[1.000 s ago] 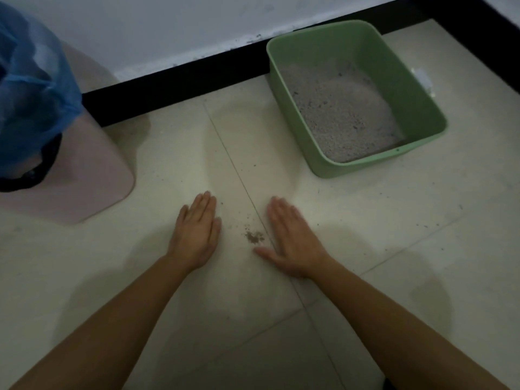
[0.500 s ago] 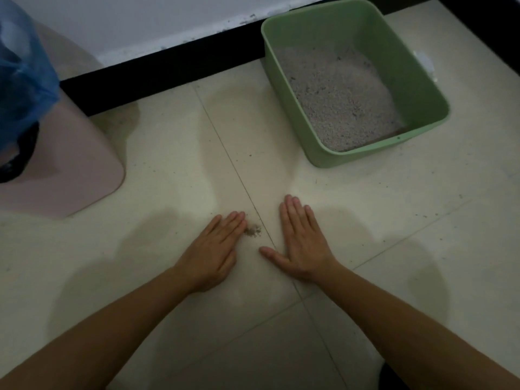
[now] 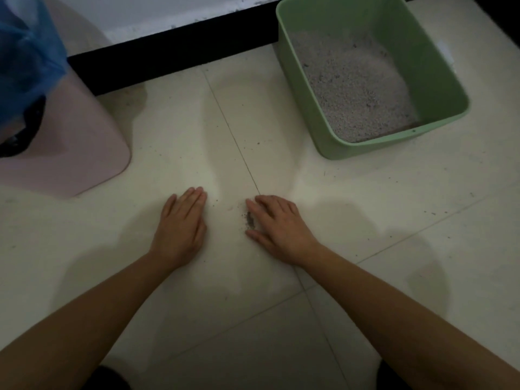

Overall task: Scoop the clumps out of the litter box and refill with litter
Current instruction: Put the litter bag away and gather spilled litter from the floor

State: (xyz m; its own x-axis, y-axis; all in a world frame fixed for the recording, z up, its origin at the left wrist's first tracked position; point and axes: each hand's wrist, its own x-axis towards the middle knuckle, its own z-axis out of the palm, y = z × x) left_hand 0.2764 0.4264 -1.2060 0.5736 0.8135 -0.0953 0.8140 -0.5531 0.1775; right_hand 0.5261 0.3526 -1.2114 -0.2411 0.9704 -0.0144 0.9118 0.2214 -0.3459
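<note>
1. The green litter box [image 3: 365,149] sits on the tiled floor [image 3: 168,136] at the upper right, against the dark baseboard, holding gray litter [image 3: 357,88].
2. A small pile of spilled grains [image 3: 250,219] lies on the floor well in front of it.
3. The right hand [image 3: 278,226] rests palm-down, fingers relaxed, thumb and forefinger just beside the pile, gripping nothing.
4. The left hand [image 3: 181,223] lies flat nearby, holding nothing.
5. A pink bin [image 3: 78,153] with a blue bag [image 3: 25,60] stands at the left.

— How is the litter box [image 3: 311,108] seen?
— A pale green rectangular tub is set upright on the tiled floor [image 3: 174,147].
— And the litter [image 3: 351,88]?
— Grey granules are spread across its bottom, dotted with darker specks. A small dark pile of spilled grains [image 3: 250,219] is left on the floor, well apart from the box.
</note>
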